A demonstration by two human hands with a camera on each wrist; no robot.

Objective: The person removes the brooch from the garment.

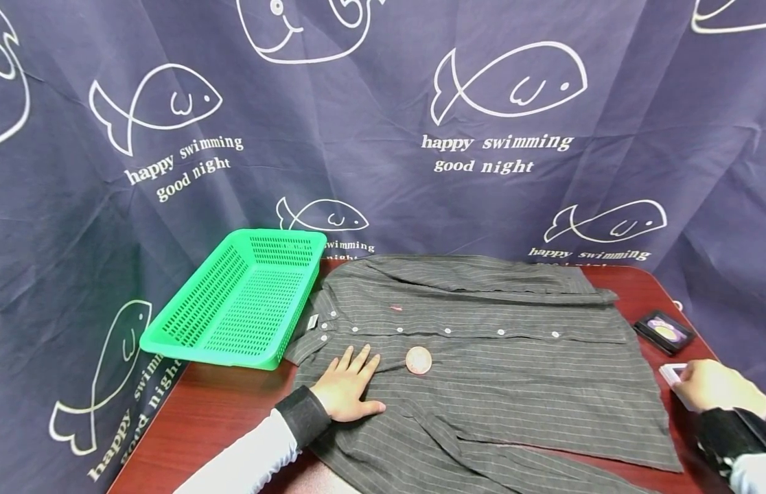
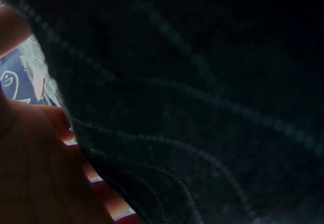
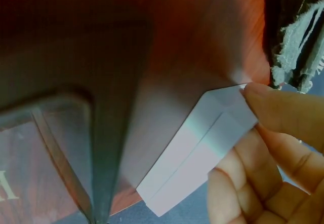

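Observation:
A dark grey pinstriped button-up shirt (image 1: 519, 384) lies spread on the table. My left hand (image 1: 346, 385) rests on it near the collar, palm down with fingers spread; the left wrist view is mostly filled by dark striped cloth (image 2: 192, 107). A round copper-coloured disc (image 1: 419, 360) sits on the shirt just right of that hand. At the table's right side, my right hand (image 1: 723, 387) pinches a small flat white box (image 3: 197, 148) with a seam along its side, between thumb and fingers. A black case (image 1: 664, 331) with a picture on top lies just beyond it.
A green perforated plastic basket (image 1: 274, 360) stands at the back left of the reddish-brown table (image 1: 235, 405), beside the shirt's collar. Behind the table hangs a dark blue curtain (image 1: 383, 137) with white fish drawings and lettering.

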